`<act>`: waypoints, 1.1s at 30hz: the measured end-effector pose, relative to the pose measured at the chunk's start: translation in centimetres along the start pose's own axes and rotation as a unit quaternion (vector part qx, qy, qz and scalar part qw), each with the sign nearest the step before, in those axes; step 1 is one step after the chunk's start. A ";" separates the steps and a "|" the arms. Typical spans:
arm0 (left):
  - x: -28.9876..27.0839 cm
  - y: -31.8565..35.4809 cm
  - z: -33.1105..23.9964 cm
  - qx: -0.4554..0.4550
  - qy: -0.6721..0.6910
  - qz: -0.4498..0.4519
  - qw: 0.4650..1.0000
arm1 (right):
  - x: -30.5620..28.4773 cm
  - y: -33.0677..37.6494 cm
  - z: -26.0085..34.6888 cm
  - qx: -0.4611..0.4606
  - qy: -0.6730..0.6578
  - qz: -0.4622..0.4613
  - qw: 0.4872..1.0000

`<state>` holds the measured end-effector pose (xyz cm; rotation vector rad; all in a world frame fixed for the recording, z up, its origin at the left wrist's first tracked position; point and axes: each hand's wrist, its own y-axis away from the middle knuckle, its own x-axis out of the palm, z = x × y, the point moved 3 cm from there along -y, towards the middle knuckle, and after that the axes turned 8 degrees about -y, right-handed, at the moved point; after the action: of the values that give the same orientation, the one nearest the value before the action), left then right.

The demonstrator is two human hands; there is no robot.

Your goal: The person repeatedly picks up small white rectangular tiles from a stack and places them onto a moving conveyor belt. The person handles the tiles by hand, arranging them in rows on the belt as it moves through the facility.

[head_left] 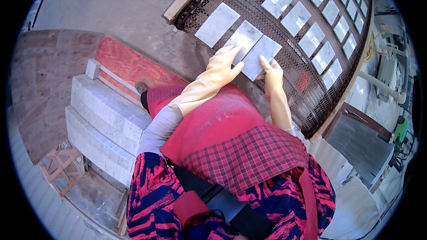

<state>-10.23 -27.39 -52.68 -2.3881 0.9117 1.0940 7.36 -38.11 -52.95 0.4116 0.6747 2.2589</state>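
Two pale grey-veined marble tiles lie side by side at the near end of a mesh conveyor belt (284,55), a thin dark gap between them. My left hand (224,62), in a cream rubber glove, grips the near edge of the left marble tile (247,33), with the thumb spread toward the corner between the tiles. On the right marble tile (263,53), my gloved right hand (272,70) is closed at the right edge, thumb on top and fingers curled by the side. Another marble tile (217,24) rests on the belt, just left of them.
Rows of polished tiles (296,18) cover the belt farther off. At my left stand stacked pale stone tiles (106,111), beside a red board (129,60) and a brown wooden panel (53,84). A metal rail (344,93) edges the belt's right; a dark grey slab (360,144) lies beyond.
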 end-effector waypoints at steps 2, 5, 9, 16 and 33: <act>-0.3 -0.1 -0.5 0.003 -0.006 0.003 1.000 | -1.1 0.0 -0.7 0.007 -0.018 0.001 1.000; -0.7 0.0 -0.9 0.002 -0.001 -0.008 1.000 | -2.0 -0.1 -1.3 0.016 -0.033 0.003 0.999; -0.2 0.2 -0.3 0.032 0.005 -0.047 0.998 | -2.8 -0.3 -1.5 0.043 -0.028 0.015 0.999; -1.4 0.7 -0.6 0.016 0.080 -0.041 0.996 | -4.5 2.4 1.5 0.050 0.088 0.005 0.995; -5.1 3.4 -0.8 -0.001 0.171 0.031 0.985 | 3.6 5.7 4.0 -0.101 0.250 0.130 0.954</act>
<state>-14.64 -28.19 -48.44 -2.6121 1.0990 0.7141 3.61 -37.52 -46.07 -0.1964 0.6538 2.6836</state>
